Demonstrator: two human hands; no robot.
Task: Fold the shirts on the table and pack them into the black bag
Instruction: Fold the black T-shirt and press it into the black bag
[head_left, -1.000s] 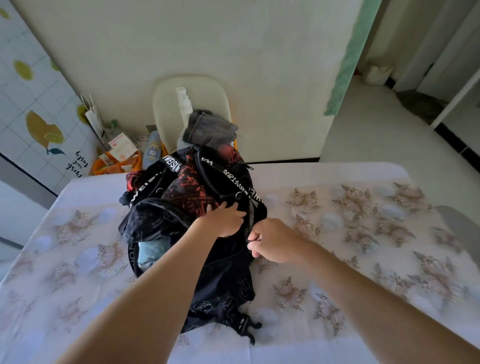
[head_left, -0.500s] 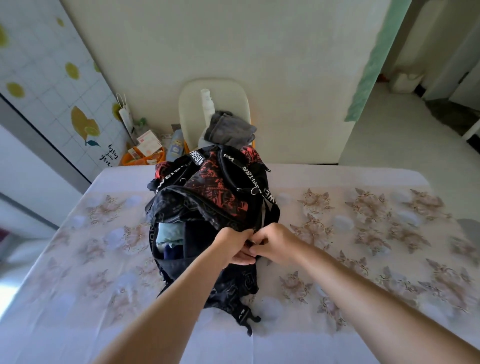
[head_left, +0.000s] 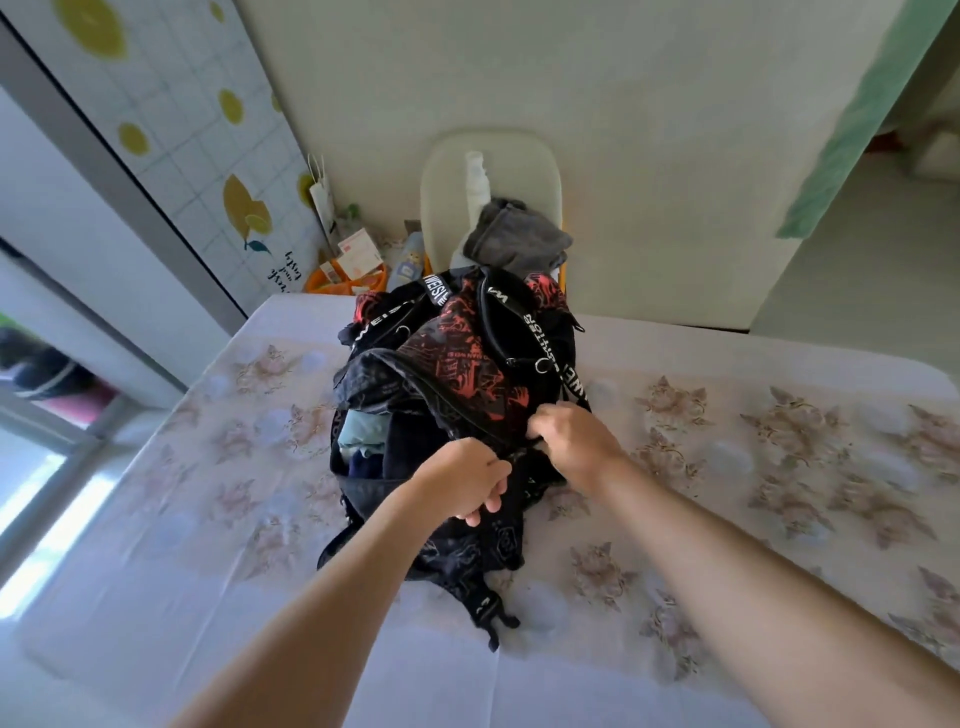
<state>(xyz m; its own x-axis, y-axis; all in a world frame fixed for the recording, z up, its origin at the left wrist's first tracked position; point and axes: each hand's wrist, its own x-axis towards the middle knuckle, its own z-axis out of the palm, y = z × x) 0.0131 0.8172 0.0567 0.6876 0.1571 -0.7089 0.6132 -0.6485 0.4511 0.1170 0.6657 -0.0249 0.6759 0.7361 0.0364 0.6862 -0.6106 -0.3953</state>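
1. Black backpack (head_left: 457, 374) with a red print lies mid-frame on the floral tabletop (head_left: 727, 493), its main opening gaping toward the left.
2. Folded shirts (head_left: 363, 441), pale blue and dark, sit stacked inside that opening.
3. Left hand (head_left: 462, 483) curls round the near lip of the opening. Right hand (head_left: 571, 441) pinches the upper flap edge, perhaps at a zip pull, but it is too small to tell.
4. Handling, as a judgement: the bag looks soft, floppy, stuffed and fairly light. It will sag unless held taut, so grip along the zip seam, not the loose lettered straps (head_left: 545, 343).
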